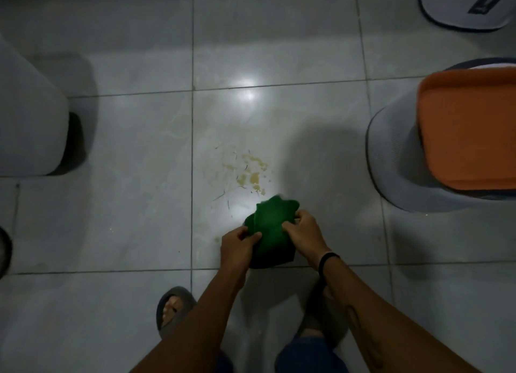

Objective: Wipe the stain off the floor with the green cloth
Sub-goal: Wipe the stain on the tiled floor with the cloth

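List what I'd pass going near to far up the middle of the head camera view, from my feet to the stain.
Sandalled foot → left hand and right hand gripping the green cloth → yellowish stain → bright light reflection on the tile.

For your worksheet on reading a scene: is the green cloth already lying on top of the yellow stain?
No, both hands hold the green cloth short of the stain.

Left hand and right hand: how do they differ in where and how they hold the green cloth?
The left hand pinches the green cloth at its lower left edge; the right hand grips its right edge, slightly farther forward. The right wrist wears a dark band; the left wrist is bare. Both are shut on the cloth, held short of the yellowish stain.
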